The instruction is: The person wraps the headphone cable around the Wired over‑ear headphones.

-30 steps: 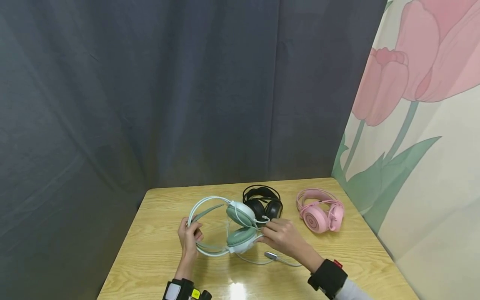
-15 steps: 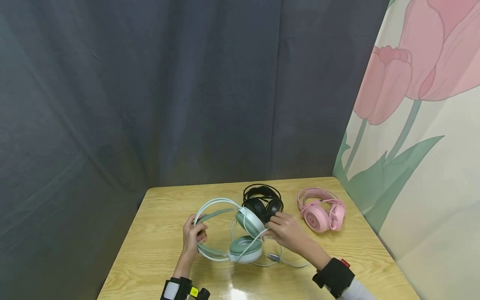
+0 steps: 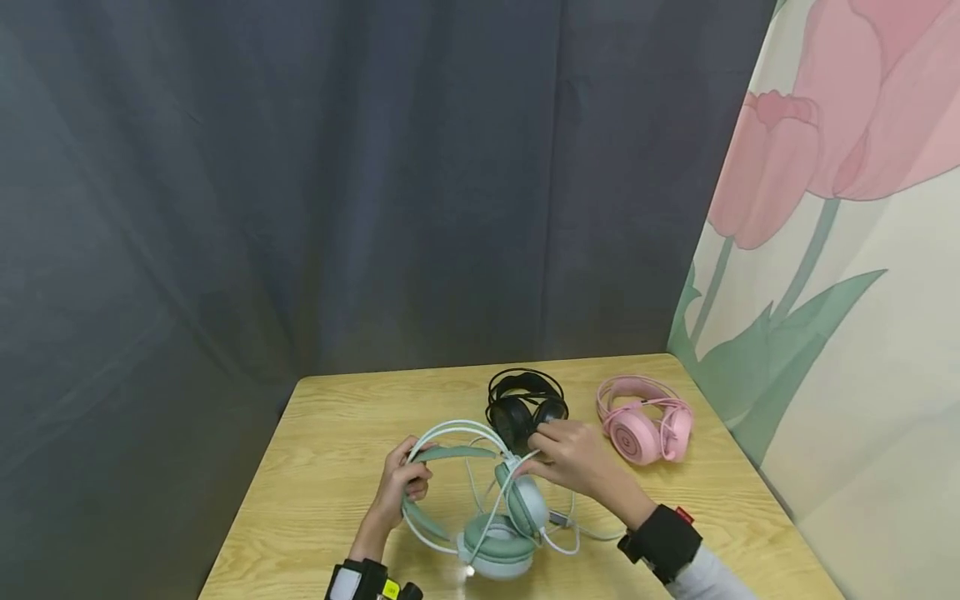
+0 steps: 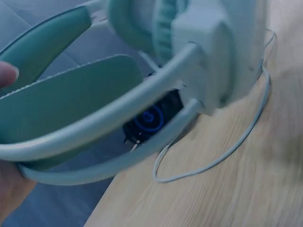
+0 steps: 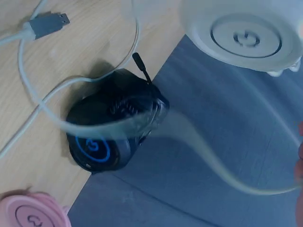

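My left hand [image 3: 397,483] holds a white and mint-green headset [image 3: 501,557] by its headband [image 4: 94,125], whose thin outer bars and green inner strap arch toward the right. Both ear cups with green cushions hang at the lower right, tilted against each other. Between thumb and fingers, my right hand [image 3: 581,462] pinches the headset's white cable [image 5: 210,163], drawn up over the cups. Loops of that cable lie on the wooden table [image 3: 337,433], along with its grey USB plug [image 5: 49,24]. Only part of each hand shows at the edges of the wrist views.
Behind my right hand stands a black headset [image 3: 513,421], its logo glowing blue in the wrist views. A pink headset [image 3: 633,437], its cable wrapped round it, sits at the right. A dark curtain [image 3: 450,208] backs the table, and a tulip-painted wall [image 3: 862,375] flanks it.
The white and green headset has come nearer and slightly right, its cups turning and sinking toward the front. My left hand moved right with it; my right hand keeps the cable, now stretched across the cups.
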The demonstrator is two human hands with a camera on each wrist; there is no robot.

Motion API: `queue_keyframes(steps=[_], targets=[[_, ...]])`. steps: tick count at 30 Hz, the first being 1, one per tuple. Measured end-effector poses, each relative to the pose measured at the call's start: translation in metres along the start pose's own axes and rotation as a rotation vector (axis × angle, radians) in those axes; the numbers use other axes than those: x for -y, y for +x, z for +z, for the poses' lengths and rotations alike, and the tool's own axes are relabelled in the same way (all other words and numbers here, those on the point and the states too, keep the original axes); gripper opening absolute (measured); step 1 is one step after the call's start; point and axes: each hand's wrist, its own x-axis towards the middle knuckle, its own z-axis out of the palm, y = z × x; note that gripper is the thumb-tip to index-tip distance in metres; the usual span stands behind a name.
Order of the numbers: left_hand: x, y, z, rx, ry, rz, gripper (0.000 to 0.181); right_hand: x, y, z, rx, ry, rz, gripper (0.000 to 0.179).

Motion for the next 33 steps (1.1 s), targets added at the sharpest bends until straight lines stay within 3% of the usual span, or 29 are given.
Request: queue_keyframes(steps=[4, 7, 13, 15, 19, 22, 25, 33], targets=[[0.004, 0.001, 0.006, 0.107, -0.003, -0.019, 0.033, 0.003, -0.003, 0.006, 0.107, 0.082, 0.002, 0.019], [0.003, 0.001, 0.005, 0.118, -0.026, -0.009, 0.033, 0.002, -0.008, 0.010, 0.111, 0.185, 0.035, 0.010], [-0.004, 0.001, 0.002, 0.100, -0.054, 0.013, 0.035, -0.004, -0.022, 0.011, 0.128, 0.293, 0.129, 0.039], [-0.002, 0.002, 0.002, 0.103, -0.043, 0.018, 0.034, -0.004, -0.027, 0.013, 0.132, 0.322, 0.151, 0.039], [0.003, 0.004, -0.001, 0.122, -0.081, 0.057, 0.035, -0.006, -0.042, 0.021, 0.122, 0.403, 0.292, 0.019], [0.005, 0.004, -0.002, 0.133, -0.196, 0.084, 0.039, -0.009, -0.054, 0.025, 0.096, 0.459, 0.474, 0.008], [0.006, 0.003, -0.001, 0.132, -0.329, 0.084, 0.040, -0.011, -0.061, 0.027, 0.078, 0.470, 0.562, 0.011], [0.011, 0.002, -0.007, 0.098, -0.582, 0.108, 0.044, -0.016, -0.068, 0.032, 0.032, 0.406, 0.385, 0.024]])
